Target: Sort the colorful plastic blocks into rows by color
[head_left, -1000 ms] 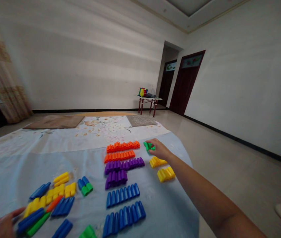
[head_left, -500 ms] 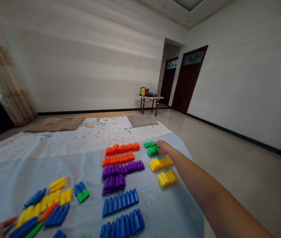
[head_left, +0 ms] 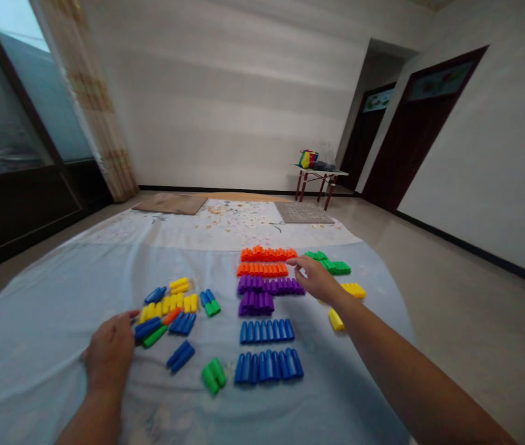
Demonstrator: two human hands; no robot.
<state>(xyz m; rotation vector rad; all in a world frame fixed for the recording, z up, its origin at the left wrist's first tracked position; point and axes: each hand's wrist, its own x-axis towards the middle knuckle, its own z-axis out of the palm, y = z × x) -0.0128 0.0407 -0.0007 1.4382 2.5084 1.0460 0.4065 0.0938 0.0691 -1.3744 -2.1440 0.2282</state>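
My left hand (head_left: 112, 346) rests on the cloth at the left, its fingertips by a loose pile of bullet-shaped plastic building blocks: yellow (head_left: 167, 304), blue (head_left: 148, 327), green (head_left: 155, 336) and one orange (head_left: 172, 316). I see nothing held in it. My right hand (head_left: 315, 277) reaches above the right ends of the orange blocks (head_left: 262, 269) and purple blocks (head_left: 285, 286). Its fingers are apart with nothing visible between them. Behind it lie green blocks (head_left: 336, 267); its forearm partly hides the yellow blocks (head_left: 354, 290). Blue blocks (head_left: 269, 366) stand in two rows nearer me.
A pale blue cloth (head_left: 151, 395) covers the round table. Near the left pile lie a blue pair (head_left: 181, 356), a green group (head_left: 214, 376) and a blue-green group (head_left: 210, 303). Two flat boards, brown (head_left: 169, 204) and grey (head_left: 303, 212), lie at the far edge.
My right hand has left the green blocks and moved left toward the orange and purple rows. The view has turned left and down, showing more of my left hand.
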